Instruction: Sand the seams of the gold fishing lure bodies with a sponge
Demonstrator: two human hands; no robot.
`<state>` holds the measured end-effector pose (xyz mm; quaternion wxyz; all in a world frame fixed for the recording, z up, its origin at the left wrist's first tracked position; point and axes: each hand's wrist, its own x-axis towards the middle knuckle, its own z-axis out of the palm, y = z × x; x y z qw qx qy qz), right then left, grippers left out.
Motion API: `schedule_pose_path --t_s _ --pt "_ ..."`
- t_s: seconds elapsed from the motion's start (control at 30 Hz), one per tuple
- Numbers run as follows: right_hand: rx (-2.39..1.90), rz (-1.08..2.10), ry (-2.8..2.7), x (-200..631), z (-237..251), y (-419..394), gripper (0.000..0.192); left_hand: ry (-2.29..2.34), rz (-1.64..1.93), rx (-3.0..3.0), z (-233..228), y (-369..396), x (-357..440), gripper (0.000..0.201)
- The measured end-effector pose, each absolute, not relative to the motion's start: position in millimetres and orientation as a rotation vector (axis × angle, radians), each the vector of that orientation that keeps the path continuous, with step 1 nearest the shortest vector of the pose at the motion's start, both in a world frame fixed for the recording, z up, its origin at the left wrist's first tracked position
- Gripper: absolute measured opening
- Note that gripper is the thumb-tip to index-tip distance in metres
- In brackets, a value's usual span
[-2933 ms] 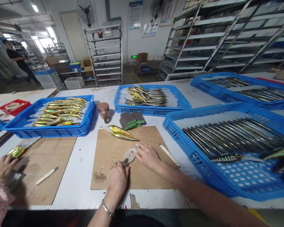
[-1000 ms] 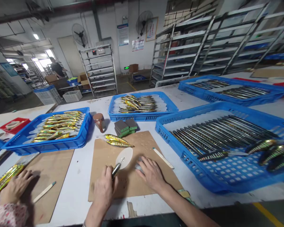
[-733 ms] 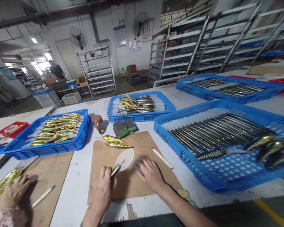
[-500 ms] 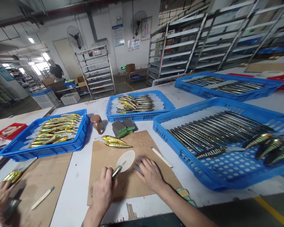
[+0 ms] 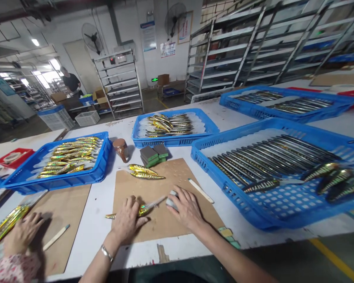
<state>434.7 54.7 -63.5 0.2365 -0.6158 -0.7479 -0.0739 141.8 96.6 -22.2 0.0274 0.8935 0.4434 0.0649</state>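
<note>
head view: left hand (image 5: 126, 220) pins gold lure (image 5: 141, 210) flat on board (image 5: 177, 173), fingers closed over it. right hand (image 5: 188, 208) curled around grey block (image 5: 171, 201), just beside lure's clear lip.

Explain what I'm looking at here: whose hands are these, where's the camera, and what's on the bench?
The camera sits on a person's head, looking down at their bare hands. The left hand presses a gold fishing lure flat on a brown board. The right hand covers a small grey block. Two more gold lures lie on the board's far edge, a white stick at its right. Blue trays around it hold rows of lures. The hand in a flowered sleeve at far left belongs to a co-worker.
</note>
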Motion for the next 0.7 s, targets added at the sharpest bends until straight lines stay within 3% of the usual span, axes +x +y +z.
schedule_pose_path --t_s 0.2,0.33,0.5,0.7 --pt "-1.554 0.092 -1.972 450.7 -45.7 49.0 0.028 1.288 0.075 2.785 -30.2 87.6 141.9 0.031" --pt "-1.3 0.223 -2.31 451.3 -28.5 37.9 0.033 1.207 0.065 2.844 -25.5 84.1 144.1 0.033" --pt "-1.138 0.222 -2.586 432.3 -3.8 29.4 0.04 1.141 0.004 2.791 -20.6 86.8 143.9 0.038" --pt "-1.002 -0.034 -2.871 370.9 11.0 31.7 0.055 1.071 0.003 2.685 -22.6 95.0 141.6 0.043"
